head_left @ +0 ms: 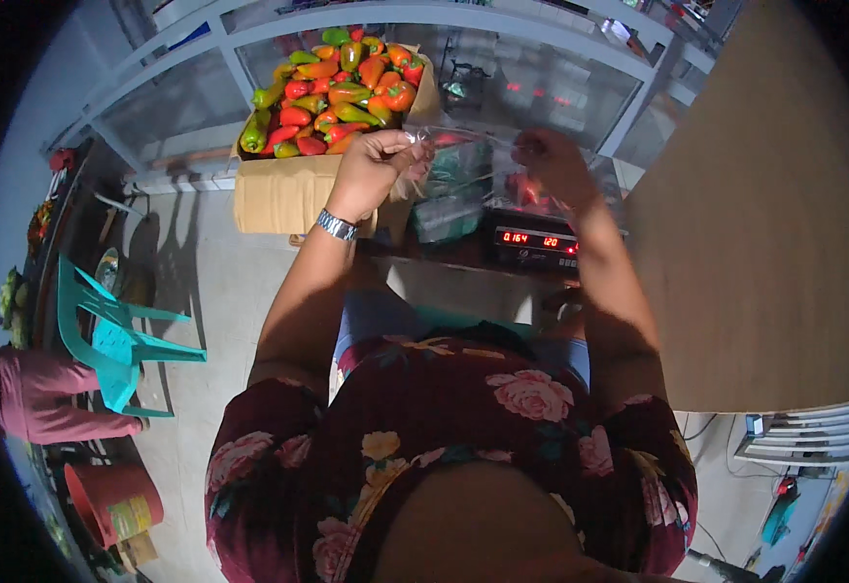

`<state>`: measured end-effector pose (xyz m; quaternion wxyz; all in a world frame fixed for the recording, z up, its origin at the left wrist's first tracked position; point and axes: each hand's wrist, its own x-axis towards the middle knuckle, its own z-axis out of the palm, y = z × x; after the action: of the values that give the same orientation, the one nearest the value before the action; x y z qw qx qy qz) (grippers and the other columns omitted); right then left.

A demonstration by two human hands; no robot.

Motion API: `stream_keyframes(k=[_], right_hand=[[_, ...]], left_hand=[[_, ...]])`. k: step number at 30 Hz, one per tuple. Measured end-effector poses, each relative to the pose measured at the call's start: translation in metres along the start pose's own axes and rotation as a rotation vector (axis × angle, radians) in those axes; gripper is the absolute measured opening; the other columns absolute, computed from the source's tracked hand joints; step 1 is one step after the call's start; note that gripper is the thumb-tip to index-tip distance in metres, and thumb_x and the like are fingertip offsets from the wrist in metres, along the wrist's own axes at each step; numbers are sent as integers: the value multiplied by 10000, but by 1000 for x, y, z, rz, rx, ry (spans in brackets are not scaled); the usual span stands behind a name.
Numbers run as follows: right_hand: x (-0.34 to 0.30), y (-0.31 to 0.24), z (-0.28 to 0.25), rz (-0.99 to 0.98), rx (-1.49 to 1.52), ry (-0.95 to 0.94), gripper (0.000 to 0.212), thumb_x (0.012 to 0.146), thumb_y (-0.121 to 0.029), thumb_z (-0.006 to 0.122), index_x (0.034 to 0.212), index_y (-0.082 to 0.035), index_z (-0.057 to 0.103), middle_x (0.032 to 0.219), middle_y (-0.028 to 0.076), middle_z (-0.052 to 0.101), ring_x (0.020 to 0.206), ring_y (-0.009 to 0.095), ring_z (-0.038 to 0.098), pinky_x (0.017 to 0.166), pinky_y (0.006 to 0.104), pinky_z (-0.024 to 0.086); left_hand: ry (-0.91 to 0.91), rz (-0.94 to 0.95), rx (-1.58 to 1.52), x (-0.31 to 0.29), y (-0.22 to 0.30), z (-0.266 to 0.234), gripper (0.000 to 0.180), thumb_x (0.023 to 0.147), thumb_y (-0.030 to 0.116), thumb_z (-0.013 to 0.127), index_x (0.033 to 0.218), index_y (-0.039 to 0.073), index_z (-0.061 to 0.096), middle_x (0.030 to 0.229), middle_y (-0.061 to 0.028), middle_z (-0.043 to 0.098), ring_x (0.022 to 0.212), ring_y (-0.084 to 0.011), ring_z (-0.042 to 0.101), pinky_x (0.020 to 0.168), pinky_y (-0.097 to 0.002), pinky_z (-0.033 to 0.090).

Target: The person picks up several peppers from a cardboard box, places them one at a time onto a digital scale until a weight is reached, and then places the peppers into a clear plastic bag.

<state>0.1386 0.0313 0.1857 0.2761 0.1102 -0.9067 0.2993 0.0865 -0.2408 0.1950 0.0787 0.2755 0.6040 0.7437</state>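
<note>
My left hand (371, 173), with a metal watch at the wrist, pinches the left side of a clear plastic bag (463, 136). My right hand (553, 165) closes on the bag's other side, so it stretches between both hands. Beneath it is a black digital scale (533, 255) with lit red digits. Something red shows through clear plastic over the scale, too blurred to make out fully. A dark green plastic bundle (449, 209) lies left of the scale. Beyond my left hand stands a cardboard box (283, 194) filled with red, orange and green peppers (332, 92).
At the left stand a teal plastic chair (113, 330) and a red bucket (113, 500); a person in pink trousers (45, 394) is beside the chair. A large brown board (760, 243) takes up the right side. A grey metal frame (463, 15) runs across the far side.
</note>
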Motion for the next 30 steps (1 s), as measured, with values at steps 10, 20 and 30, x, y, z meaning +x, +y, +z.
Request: stream_keyframes(k=[10, 20, 30], right_hand=[[-42, -105, 45, 272, 748, 15, 248, 752, -119, 673, 961, -29, 574, 768, 62, 629, 665, 99, 584, 612, 246, 469], [-61, -96, 39, 284, 469, 50, 163, 802, -81, 607, 943, -4, 583, 756, 47, 610, 670, 95, 558, 618, 234, 453], [-73, -82, 56, 557, 881, -61, 143, 815, -136, 601, 868, -4, 601, 744, 53, 608, 660, 120, 558, 609, 261, 448]], left_hand=[[5, -266, -397, -44, 1, 40, 66, 817, 25, 576, 850, -15, 616, 759, -73, 629, 611, -97, 574, 493, -179, 439], [6, -282, -494, -52, -35, 36, 175, 779, -6, 611, 952, -28, 603, 819, -93, 635, 699, -149, 603, 657, -246, 493], [-54, -242, -296, -61, -56, 38, 218, 760, -5, 620, 976, -23, 601, 844, -70, 638, 758, -115, 583, 710, -249, 474]])
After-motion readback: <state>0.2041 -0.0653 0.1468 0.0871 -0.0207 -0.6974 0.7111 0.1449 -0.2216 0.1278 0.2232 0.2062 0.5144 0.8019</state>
